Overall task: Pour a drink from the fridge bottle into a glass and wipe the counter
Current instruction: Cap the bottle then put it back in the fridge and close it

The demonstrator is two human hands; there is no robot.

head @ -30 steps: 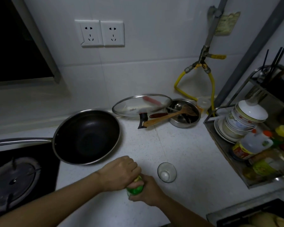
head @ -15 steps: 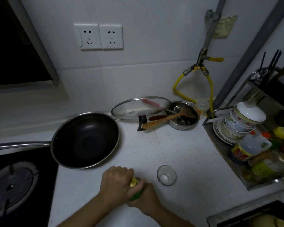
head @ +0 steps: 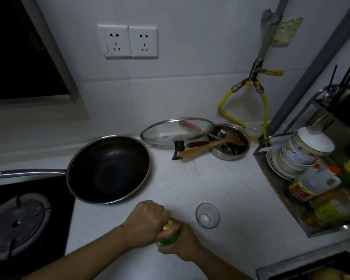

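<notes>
A green bottle [head: 168, 239] with a yellow cap [head: 167, 226] stands on the white counter [head: 226, 186] near its front edge. My left hand [head: 148, 221] is closed over the cap from above. My right hand [head: 182, 242] wraps the bottle's body from the right, hiding most of it. A small clear glass [head: 207, 215] stands upright and looks empty on the counter just right of my hands, apart from them.
A black wok [head: 109, 168] sits to the back left, its handle over the gas stove [head: 18, 221]. Behind lie a glass lid [head: 177, 131] and a steel bowl [head: 229, 145] with a wooden spatula. A dish rack [head: 303, 164] with bowls and bottles fills the right side.
The yellow cap has come into sight under my left hand, which has turned slightly on it. Both hands and the bottle stay in the same spot beside the glass.
</notes>
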